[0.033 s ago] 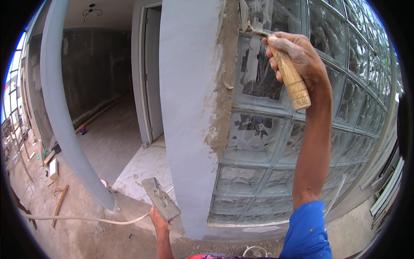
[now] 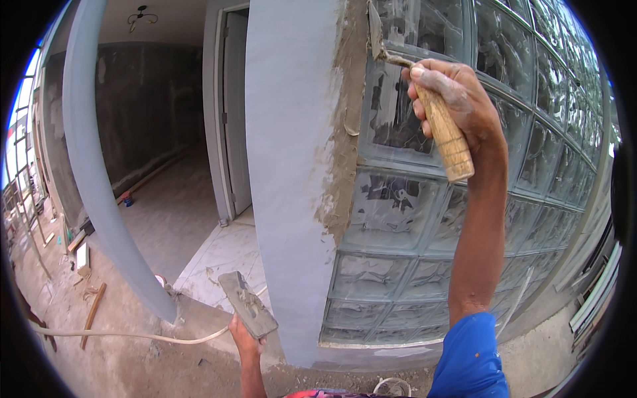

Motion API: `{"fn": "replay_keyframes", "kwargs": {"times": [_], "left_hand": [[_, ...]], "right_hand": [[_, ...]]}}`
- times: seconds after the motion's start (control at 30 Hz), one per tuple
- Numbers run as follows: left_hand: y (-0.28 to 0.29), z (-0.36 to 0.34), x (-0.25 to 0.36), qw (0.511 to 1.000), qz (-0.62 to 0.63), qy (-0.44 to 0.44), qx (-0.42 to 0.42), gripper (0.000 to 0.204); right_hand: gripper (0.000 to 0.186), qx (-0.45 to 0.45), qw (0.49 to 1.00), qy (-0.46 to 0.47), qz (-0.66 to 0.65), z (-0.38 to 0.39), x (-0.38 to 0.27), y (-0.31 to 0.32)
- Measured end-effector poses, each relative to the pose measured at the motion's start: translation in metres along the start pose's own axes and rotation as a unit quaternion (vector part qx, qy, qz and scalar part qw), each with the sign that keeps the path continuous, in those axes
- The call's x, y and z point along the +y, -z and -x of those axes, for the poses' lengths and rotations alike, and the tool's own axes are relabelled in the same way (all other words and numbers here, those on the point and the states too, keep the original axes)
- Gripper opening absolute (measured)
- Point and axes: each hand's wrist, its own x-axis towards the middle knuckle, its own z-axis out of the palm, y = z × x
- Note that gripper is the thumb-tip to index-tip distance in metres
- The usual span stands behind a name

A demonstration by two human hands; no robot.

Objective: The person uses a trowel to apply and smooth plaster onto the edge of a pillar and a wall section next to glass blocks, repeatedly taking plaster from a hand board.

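My right hand (image 2: 458,93) is closed round the wooden handle of a trowel (image 2: 448,136), raised at the upper right. The trowel's narrow metal blade points up along the strip of wet grey-brown mortar (image 2: 346,119) between the pale blue wall (image 2: 292,166) and the glass block wall (image 2: 398,205); whether it touches cannot be told. Low on the left, my left hand (image 2: 247,339) grips a flat mortar board (image 2: 247,305) from beneath. The board is tilted, with a little mortar smeared on its face. My left fingers are mostly hidden behind it.
A pale hose (image 2: 133,336) runs across the ground on the left, passing behind my left hand. Beyond a curved blue column (image 2: 99,146) is a doorway with a white door (image 2: 237,113). Wood pieces (image 2: 93,315) lie at left, and long strips (image 2: 597,292) at far right.
My right hand and the trowel have come down slightly along the mortar strip. My left hand and the mortar board have hardly moved.
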Motion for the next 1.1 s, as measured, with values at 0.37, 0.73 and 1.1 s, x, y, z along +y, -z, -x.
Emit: {"fn": "replay_keyframes", "kwargs": {"times": [0.37, 0.73, 1.1], "left_hand": [[-0.019, 0.012, 0.004, 1.0, -0.025, -0.004, -0.006, 0.022], [-0.026, 0.053, 0.009, 0.996, -0.053, -0.043, 0.054, 0.022], [-0.031, 0.069, -0.015, 0.995, -0.048, -0.057, 0.065, 0.021]], "right_hand": [[0.017, -0.047, 0.987, -0.114, -0.1, 0.083, 0.054, -0.008], [0.024, 0.08, 0.843, 0.344, 0.405, -0.022, 0.012, 0.082], [0.022, -0.116, 0.758, 0.264, 0.584, -0.011, -0.048, 0.069]]}}
